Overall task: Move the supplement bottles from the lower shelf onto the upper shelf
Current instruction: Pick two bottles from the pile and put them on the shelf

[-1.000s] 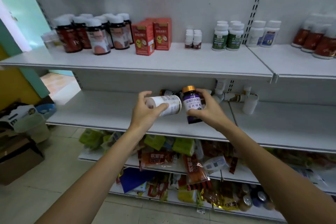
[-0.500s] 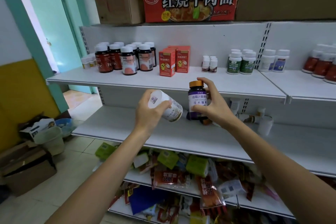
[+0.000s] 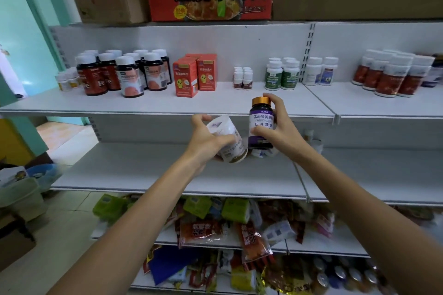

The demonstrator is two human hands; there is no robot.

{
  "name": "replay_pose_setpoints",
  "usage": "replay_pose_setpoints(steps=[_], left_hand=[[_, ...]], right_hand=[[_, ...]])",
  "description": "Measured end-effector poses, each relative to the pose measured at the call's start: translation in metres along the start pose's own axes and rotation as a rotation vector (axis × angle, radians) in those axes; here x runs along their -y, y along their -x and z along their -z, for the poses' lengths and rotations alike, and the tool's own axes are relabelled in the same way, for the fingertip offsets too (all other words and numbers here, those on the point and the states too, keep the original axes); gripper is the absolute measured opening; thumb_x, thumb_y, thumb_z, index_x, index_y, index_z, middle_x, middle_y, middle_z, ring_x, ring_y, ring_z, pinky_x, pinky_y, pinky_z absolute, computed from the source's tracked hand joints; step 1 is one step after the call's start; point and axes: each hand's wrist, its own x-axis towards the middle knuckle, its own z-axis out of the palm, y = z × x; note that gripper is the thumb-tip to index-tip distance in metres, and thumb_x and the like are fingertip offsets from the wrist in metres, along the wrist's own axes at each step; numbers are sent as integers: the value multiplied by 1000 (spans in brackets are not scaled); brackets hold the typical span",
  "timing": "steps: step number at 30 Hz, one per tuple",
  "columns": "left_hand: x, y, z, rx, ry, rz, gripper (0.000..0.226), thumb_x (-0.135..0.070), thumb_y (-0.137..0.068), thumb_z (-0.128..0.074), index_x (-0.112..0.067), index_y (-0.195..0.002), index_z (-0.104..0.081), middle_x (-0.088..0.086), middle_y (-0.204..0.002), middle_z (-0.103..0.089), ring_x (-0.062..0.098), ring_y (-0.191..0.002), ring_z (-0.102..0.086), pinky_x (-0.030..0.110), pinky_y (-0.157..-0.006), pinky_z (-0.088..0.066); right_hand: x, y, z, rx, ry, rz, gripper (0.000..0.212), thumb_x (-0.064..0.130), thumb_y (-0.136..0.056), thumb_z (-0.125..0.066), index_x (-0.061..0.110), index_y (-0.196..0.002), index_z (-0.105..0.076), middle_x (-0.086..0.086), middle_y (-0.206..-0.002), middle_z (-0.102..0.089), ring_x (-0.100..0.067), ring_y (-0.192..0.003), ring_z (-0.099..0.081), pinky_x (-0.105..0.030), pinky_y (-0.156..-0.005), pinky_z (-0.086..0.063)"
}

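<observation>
Soft, even daylight here, pouring in from the pale open doorway point(image 3: 9, 74) at far left, blown out white. The white metal upper shelf point(image 3: 167, 104) casts a dim shadow into the recess below. Edges bow with wide-angle distortion; the red-labelled white-capped bottles point(image 3: 393, 79) far right look smeared.

White shelf back panel point(image 3: 215, 40), teal door frame point(image 3: 36, 7) at L, yellow lower wall point(image 3: 12, 141), pale tiled floor point(image 3: 60, 235).
</observation>
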Motion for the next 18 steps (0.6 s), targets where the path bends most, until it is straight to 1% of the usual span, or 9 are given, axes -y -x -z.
replay_pose_setpoints(steps=[2, 4, 6, 8, 11, 13, 14, 16, 18], left_hand=[[1, -1, -20, 17, -44, -31, 57, -4, -76, -70, -19, -111, -28, -2, -100, -46, 17, -86, -53, 44, -71, -55], [-1, -5, -41, 31, -45, -59, 57, -9, -74, -75, -18, -112, -33, -8, -99, -49, 12, -87, -55, 41, -69, -55], [-4, -10, -65, 70, -48, -91, 50, -12, -75, -76, -18, -111, -43, -10, -99, -54, 7, -87, -56, 36, -67, -54], [-8, -14, -96, 146, -65, -144, 40, -12, -78, -73, -20, -110, -50, -9, -97, -58, 3, -84, -56, 26, -63, -51], [-14, -18, -158, 270, -12, -187, 37, -15, -81, -68, -26, -112, -52, -4, -98, -62, 8, -88, -59, 21, -64, -50], [-18, -16, -206, 326, 38, -226, 35, -19, -85, -64, -30, -116, -49, -4, -102, -63, 9, -91, -60, 18, -69, -52], [-20, -12, -230, 347, 62, -246, 38, -21, -88, -61, -30, -122, -46, -5, -107, -61, 7, -93, -59, 16, -72, -51], [-23, -5, -277, 401, 114, -280, 49, -23, -92, -54, -34, -135, -32, -11, -113, -55, 0, -95, -57, 12, -74, -50], [-25, 1, -318, 462, 135, -300, 49, -27, -95, -47, -46, -133, -23, -14, -115, -51, 2, -98, -57, 17, -74, -53]], right_hand=[[-6, 7, 16, -38, -6, -15, 76, 4, -79, -66, 35, -136, -26, 3, -100, -54, -16, -82, -59, -37, -75, -55], [-12, 13, 37, -78, 1, -18, 76, 4, -79, -67, 36, -136, -27, 5, -100, -54, -15, -82, -60, -34, -73, -56], [-18, 21, 64, -132, 10, -21, 76, 5, -78, -68, 38, -134, -28, 8, -101, -54, -13, -83, -60, -28, -72, -56], [-23, 30, 96, -194, 26, -28, 75, 6, -78, -68, 40, -133, -29, 9, -101, -54, -11, -84, -60, -26, -73, -55], [-34, 52, 157, -285, 39, -43, 74, 5, -79, -69, 41, -130, -30, 9, -102, -54, -11, -85, -60, -28, -76, -55], [-42, 68, 202, -356, 74, -59, 71, 7, -77, -71, 40, -127, -32, 9, -102, -53, -10, -85, -60, -28, -75, -55], [-46, 76, 225, -391, 99, -70, 69, 9, -77, -73, 38, -126, -33, 7, -100, -53, -11, -84, -60, -28, -75, -54], [-55, 92, 270, -443, 120, -101, 66, 10, -76, -74, 34, -123, -34, 5, -98, -51, -12, -83, -59, -27, -74, -53], [-64, 106, 308, -466, 129, -123, 63, 11, -77, -73, 31, -122, -34, 5, -100, -50, -13, -85, -59, -31, -77, -54]])
